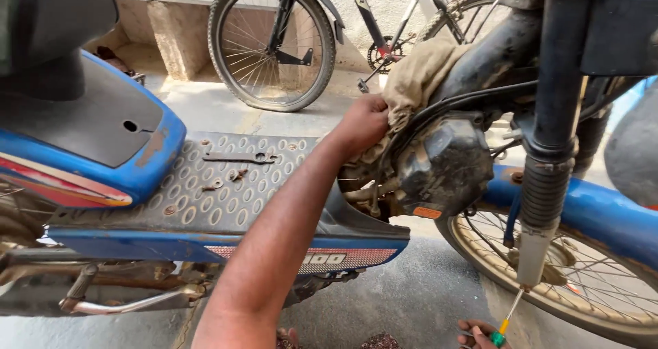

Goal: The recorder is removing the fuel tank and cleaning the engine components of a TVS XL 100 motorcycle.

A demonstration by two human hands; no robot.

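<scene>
A: Your left hand is up by the steering column of the blue moped, fingers closed on a bunched tan rag — you press it in against the grimy black housing, right where the cables run down.

B: And the other one?

A: Your right hand sits at the bottom edge of the view, pinching the green handle of a screwdriver. Its shaft points up toward the lower end of the front fork, close to the spoked front wheel, though I cannot tell whether the tip touches anything.

B: What lies on the footboard?

A: A flat spanner near the far edge, and a few small rusty bolts and washers just beside it. I would judge you put them there to keep them in easy reach — the raised pattern would stop them rolling. A bicycle leans by the wall behind, well apart from your work.
</scene>
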